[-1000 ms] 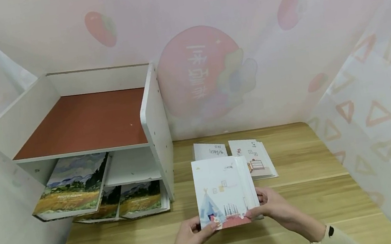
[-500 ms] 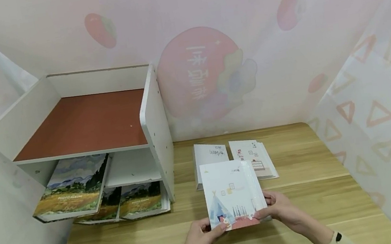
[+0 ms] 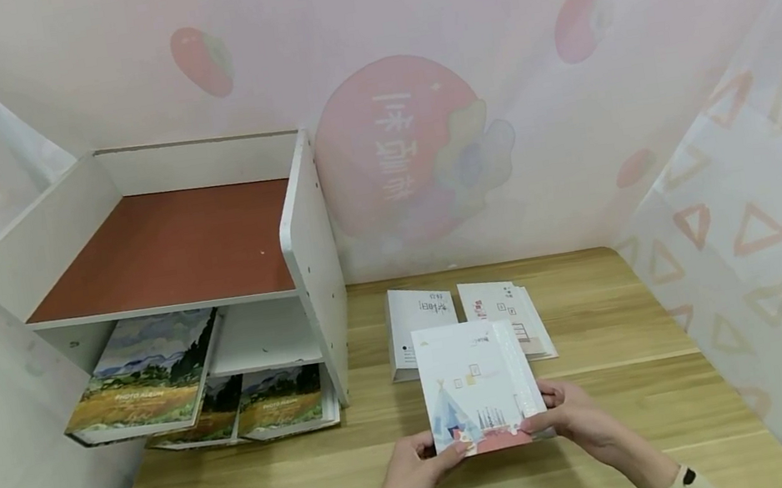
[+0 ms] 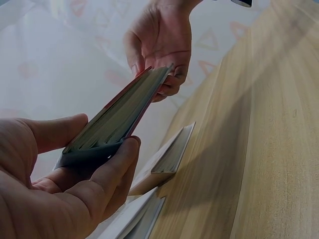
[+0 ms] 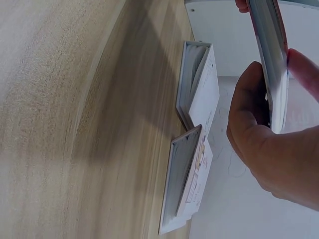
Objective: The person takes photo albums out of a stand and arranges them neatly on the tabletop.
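Observation:
A white photo album (image 3: 476, 383) with a blue tent on its cover is held up over the table by both hands. My left hand (image 3: 419, 469) pinches its lower left corner, thumb on the cover and fingers underneath. At the lower right, my right hand (image 3: 586, 421) grips the edge the same way. The left wrist view shows the album's page edges (image 4: 119, 112) between the two hands. Behind it on the table lie a white album (image 3: 421, 320) and another white album (image 3: 531, 320) with a red-printed cover, both partly covered by the held one in the head view.
On the left stands a white shelf unit (image 3: 314, 264) with a brown top board (image 3: 171, 247). A landscape-covered photo album (image 3: 145, 373) juts from its middle level, and two more, including a right-hand album (image 3: 281, 399), stick out below. The wooden table (image 3: 621, 311) meets a curtained wall behind.
Both hands have carried the tent album to the right and slightly down in the head view, uncovering more of the left white album behind. Their hold looks the same.

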Available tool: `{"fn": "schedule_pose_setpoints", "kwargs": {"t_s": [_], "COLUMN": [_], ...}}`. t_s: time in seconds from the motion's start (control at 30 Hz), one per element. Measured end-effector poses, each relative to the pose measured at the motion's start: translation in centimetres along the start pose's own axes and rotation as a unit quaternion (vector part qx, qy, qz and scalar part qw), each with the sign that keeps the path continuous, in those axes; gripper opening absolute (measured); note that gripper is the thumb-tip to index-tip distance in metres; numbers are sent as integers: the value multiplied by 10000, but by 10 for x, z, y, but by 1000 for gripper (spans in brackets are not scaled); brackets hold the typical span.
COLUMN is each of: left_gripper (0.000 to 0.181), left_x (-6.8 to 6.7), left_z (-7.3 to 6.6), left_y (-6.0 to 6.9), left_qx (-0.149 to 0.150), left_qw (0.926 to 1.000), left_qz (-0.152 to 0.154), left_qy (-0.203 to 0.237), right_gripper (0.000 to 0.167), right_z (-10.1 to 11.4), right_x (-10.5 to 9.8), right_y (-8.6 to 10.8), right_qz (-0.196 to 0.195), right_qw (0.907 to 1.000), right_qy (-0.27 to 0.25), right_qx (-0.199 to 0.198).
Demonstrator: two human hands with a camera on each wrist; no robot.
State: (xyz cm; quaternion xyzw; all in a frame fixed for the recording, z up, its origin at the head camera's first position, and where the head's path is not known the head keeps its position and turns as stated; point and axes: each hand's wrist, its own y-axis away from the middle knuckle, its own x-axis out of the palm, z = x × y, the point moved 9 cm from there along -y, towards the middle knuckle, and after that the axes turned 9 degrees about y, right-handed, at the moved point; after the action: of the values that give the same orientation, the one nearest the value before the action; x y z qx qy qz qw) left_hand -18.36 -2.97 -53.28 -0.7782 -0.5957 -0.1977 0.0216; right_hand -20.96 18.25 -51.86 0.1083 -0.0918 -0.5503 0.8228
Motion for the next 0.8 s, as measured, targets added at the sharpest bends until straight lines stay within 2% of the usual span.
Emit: {"fn": "schedule_pose_setpoints", "kwargs": {"t_s": [0.2, 0.37, 0.63, 0.8], "left_gripper": [25, 25, 23, 22], "left_x": [3, 8, 12, 15], "left_z": [5, 5, 4, 6], "left_y": [-6, -7, -9, -12], "left_qx": [-60, -95, -78, -102], "left_qw": [9999, 9995, 9997, 9992], "left_qz": [9, 85, 116, 167], "left_qy": [96, 272, 180, 359], "right_gripper": [60, 62, 63, 61], "right_z": [-2, -2, -6, -11], "right_x": [-5, -8, -11, -14], "right_y": [1, 3, 4, 3], "right_qz": [-67, -57, -51, -161], "right_qw": [10000, 9999, 9997, 9995], "right_qy": [-40, -81, -206, -246], "right_qx": [42, 68, 88, 141]}}
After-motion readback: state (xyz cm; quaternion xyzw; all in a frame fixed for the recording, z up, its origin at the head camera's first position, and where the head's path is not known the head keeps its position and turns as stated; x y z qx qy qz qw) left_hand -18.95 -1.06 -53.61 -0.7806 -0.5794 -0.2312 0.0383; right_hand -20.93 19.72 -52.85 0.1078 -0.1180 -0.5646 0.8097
